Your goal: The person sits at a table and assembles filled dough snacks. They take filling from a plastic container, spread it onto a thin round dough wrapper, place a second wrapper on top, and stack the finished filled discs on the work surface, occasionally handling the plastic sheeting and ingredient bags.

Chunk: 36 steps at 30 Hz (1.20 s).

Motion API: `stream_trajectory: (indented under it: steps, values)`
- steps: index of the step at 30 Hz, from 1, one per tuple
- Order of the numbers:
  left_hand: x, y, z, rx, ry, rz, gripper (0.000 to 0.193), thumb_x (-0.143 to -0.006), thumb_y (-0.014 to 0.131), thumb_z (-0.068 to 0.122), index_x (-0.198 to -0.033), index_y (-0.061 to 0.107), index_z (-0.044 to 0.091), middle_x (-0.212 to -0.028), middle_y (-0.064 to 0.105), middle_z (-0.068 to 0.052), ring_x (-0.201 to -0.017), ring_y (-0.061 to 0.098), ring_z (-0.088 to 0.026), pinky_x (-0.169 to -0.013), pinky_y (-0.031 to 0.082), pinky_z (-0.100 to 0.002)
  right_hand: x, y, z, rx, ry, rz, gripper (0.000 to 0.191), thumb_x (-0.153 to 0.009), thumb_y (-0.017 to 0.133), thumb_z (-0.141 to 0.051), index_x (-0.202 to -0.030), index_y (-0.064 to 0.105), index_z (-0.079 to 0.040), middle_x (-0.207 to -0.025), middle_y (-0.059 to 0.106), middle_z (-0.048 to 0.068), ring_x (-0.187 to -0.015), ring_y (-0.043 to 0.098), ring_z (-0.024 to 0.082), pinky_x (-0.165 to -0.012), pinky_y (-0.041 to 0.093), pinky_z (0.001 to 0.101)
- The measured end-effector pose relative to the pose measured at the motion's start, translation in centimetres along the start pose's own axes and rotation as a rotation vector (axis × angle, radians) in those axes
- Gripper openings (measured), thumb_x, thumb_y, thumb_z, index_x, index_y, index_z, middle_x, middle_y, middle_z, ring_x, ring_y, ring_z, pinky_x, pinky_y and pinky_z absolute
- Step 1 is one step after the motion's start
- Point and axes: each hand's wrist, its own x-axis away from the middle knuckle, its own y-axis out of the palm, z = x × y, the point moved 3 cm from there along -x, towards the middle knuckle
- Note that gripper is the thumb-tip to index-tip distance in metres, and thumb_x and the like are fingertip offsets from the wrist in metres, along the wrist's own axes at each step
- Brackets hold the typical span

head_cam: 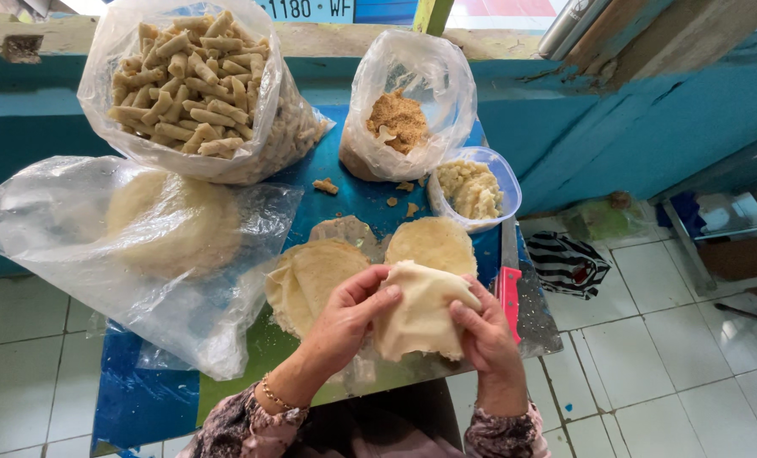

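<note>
Both hands pinch one thin dough wrapper — left hand and right hand gripping its edges, mid-fold, just short of the wrapper stack beyond the fingertips; tucking the flap seemingly wants steady thumbs.

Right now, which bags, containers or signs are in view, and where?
Clear bag of rolled pastries: back left, bulging.
Clear bag of brown crumbs: back centre.
Clear tub: right of it, pale filling.
Flat bag of wrappers: left.
Blue sign: top edge.
</note>
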Motion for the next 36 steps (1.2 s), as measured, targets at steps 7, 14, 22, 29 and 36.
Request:
stream_trajectory:
  steps: [7,14,22,29,36]
  values:
    - [0.5,-1.0,-0.2,-0.179,-0.003,0.048,0.032,-0.1,0.064,0.017,-0.128,0.069,0.003,-0.105,0.071,0.002,-0.089,0.061,-0.003,-0.071,0.046,-0.021,0.0,-0.9,0.0,-0.039,-0.015,0.035,0.03,-0.1,0.065,-0.009,-0.126,0.057,0.002,-0.115,0.069,0.009,-0.106,0.068,0.017,-0.092,0.056,0.0322]
    - [-0.3,-1.0,-0.1,-0.257,0.09,0.03,0.028,-0.101,0.064,0.014,-0.125,0.069,-0.001,-0.105,0.072,0.001,-0.094,0.063,-0.004,-0.082,0.052,-0.022,0.2,-1.2,-1.4,0.276,-0.114,0.104,0.027,-0.102,0.065,-0.015,-0.122,0.062,0.003,-0.108,0.068,0.006,-0.097,0.065,0.012,-0.085,0.053,0.0265]
    - [-1.4,1.6,0.9,-0.676,0.204,-0.013,0.025,-0.097,0.064,0.009,-0.12,0.07,0.003,-0.092,0.077,0.0,-0.082,0.066,-0.003,-0.07,0.055,-0.024,0.2,-0.3,-4.6,0.609,-0.305,0.05,0.017,-0.103,0.066,-0.012,-0.11,0.07,0.003,-0.102,0.067,0.0,-0.095,0.06,0.006,-0.086,0.048,0.0212]
    - [-3.2,4.1,2.7,-0.985,0.218,-0.005,0.022,-0.095,0.068,0.016,-0.116,0.074,0.012,-0.071,0.068,-0.013,-0.059,0.058,-0.011,-0.057,0.048,-0.03,0.6,-1.5,-6.6,0.613,-0.38,0.339,0.018,-0.097,0.069,-0.002,-0.114,0.071,0.0,-0.102,0.071,0.0,-0.091,0.066,0.007,-0.081,0.054,0.0224]
    - [-5.9,3.6,2.6,-0.956,0.493,-0.034,0.013,-0.092,0.073,0.017,-0.103,0.079,0.012,-0.087,0.064,-0.008,-0.077,0.062,-0.019,-0.068,0.05,-0.034,-0.6,-0.6,-7.5,0.865,-0.338,0.31,0.015,-0.1,0.064,-0.001,-0.112,0.073,-0.002,-0.096,0.071,-0.001,-0.082,0.062,0.004,-0.072,0.051,0.0196]
